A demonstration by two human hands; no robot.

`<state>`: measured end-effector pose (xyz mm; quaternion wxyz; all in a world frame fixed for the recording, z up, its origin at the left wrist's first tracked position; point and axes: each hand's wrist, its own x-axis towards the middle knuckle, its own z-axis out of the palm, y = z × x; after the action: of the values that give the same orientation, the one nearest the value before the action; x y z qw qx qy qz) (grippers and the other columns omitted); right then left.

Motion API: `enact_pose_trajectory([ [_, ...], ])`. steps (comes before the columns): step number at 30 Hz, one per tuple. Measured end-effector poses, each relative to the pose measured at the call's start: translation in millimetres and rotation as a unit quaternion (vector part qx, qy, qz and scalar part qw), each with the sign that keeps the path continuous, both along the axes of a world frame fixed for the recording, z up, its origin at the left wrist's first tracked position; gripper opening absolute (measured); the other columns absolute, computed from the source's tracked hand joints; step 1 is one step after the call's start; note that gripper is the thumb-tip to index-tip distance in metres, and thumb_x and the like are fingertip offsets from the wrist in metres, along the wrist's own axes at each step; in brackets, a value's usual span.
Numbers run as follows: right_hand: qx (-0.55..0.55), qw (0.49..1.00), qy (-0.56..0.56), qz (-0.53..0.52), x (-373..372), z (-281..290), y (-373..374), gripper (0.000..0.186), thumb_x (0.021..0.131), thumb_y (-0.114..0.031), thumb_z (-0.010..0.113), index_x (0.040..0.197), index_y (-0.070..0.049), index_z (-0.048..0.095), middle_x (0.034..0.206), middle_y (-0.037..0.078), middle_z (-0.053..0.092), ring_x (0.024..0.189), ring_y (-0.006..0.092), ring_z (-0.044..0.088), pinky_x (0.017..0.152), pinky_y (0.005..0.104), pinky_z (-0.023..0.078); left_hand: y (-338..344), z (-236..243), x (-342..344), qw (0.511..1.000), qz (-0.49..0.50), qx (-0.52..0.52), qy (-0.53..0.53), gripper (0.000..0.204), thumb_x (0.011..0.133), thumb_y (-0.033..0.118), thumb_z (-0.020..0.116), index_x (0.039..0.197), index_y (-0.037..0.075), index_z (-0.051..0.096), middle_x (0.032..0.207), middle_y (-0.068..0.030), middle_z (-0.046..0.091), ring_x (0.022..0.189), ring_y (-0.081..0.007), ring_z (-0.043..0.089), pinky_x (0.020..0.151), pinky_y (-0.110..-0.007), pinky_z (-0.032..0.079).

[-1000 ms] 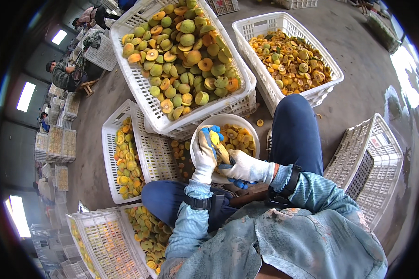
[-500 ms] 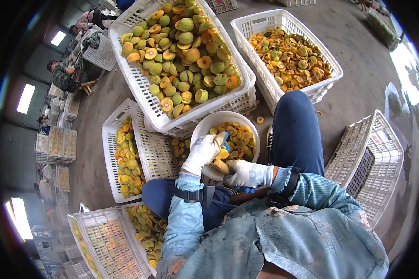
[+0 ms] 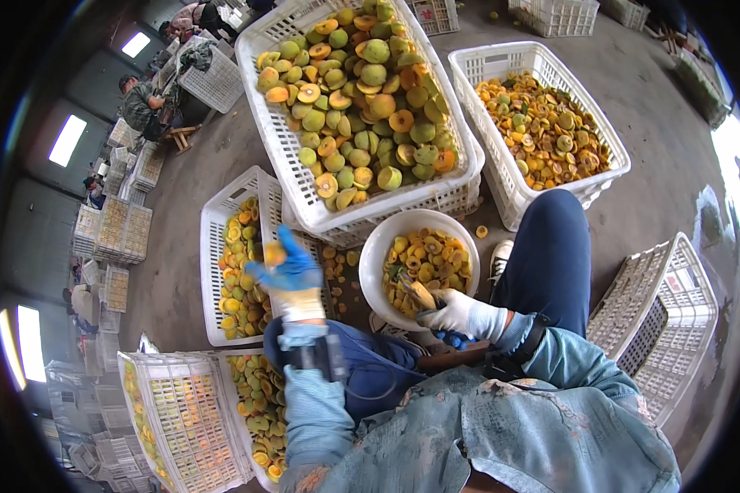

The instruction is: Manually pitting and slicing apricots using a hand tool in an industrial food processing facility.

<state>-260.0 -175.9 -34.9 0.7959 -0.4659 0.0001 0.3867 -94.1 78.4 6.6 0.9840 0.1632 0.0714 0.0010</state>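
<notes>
My left hand [image 3: 289, 267], in a white glove with blue-coated fingers, is over the crate of fruit halves [image 3: 237, 300] on the left. Its fingers are spread, somewhat blurred, with an orange fruit half [image 3: 273, 253] between thumb and fingers, seemingly not gripped. My right hand [image 3: 460, 315], gloved alike, is closed round a hand tool with a yellowish-brown shaft [image 3: 420, 294]. The tool reaches over the near edge of a white bowl [image 3: 372, 269] holding small orange fruit scraps [image 3: 426, 255]. What the tool's tip touches is unclear.
A big white crate [image 3: 259, 78] of green-skinned, orange-fleshed fruit halves stands ahead. Right of it is a crate [image 3: 621, 160] of scraps. A crate [image 3: 662, 308] lies tilted at my right; another [image 3: 185, 411] leans at lower left. People [image 3: 142, 107] sit working farther left.
My left hand has moved from the bowl leftward to the crate, its fingers spreading round a fruit half. My right hand has stayed by the bowl with the tool. The view has shifted slightly.
</notes>
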Motion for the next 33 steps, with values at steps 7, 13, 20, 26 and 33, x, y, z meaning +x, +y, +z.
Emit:
enact_pose_trajectory([
  [7,0.092,0.985,0.144,-0.009,2.0,1.6,-9.9,0.023,0.087,-0.009,0.046,0.108,-0.002,0.052,0.078,0.004,0.057,0.065,0.0127,0.057,0.059,0.0227,0.047,-35.7,30.3,23.4,0.899,-0.083,0.421,-0.089,0.064,0.083,0.042,0.059,0.128,0.001,0.040,0.123,-0.0135,0.050,0.105,-0.0225,0.053,0.094,-0.034,0.042],
  [13,-0.205,0.972,-0.096,-0.055,2.0,-7.7,3.6,0.043,0.076,-0.025,0.066,0.107,0.003,0.055,0.088,0.014,0.063,0.080,0.0207,0.060,0.073,0.0291,0.047,-145.7,1.6,77.8,0.521,-0.148,0.827,-0.155,0.044,0.082,0.027,0.060,0.117,0.001,0.052,0.107,-0.0127,0.061,0.095,-0.0205,0.059,0.082,-0.030,0.047],
  [20,-0.223,0.965,-0.105,-0.088,3.5,0.7,-12.9,0.045,0.077,-0.029,0.064,0.108,0.002,0.054,0.091,0.017,0.062,0.084,0.0218,0.060,0.075,0.0308,0.047,-178.0,-5.4,78.8,0.343,-0.155,0.910,-0.170,0.066,0.064,0.019,0.078,0.120,0.004,0.048,0.112,-0.0163,0.056,0.097,-0.0258,0.057,0.085,-0.032,0.045],
  [26,-0.202,0.966,-0.014,-0.162,4.8,27.4,-10.5,0.047,0.078,-0.030,0.064,0.111,0.000,0.048,0.075,0.008,0.059,0.062,0.0154,0.057,0.055,0.0265,0.047,-144.4,-5.0,50.9,0.790,-0.156,0.563,-0.186,0.029,0.080,0.021,0.066,0.101,0.009,0.051,0.083,-0.0049,0.058,0.062,-0.0094,0.052,0.050,-0.019,0.042],
  [33,-0.328,0.829,-0.331,-0.309,-0.4,3.2,3.9,0.045,0.080,-0.027,0.060,0.112,0.001,0.047,0.077,0.020,0.061,0.074,0.0320,0.062,0.066,0.0379,0.050,-122.3,12.5,-33.9,0.910,-0.293,0.292,0.014,0.071,0.081,0.070,0.030,0.092,0.005,0.058,0.074,-0.0085,0.060,0.050,-0.0094,0.049,0.038,-0.018,0.035],
])
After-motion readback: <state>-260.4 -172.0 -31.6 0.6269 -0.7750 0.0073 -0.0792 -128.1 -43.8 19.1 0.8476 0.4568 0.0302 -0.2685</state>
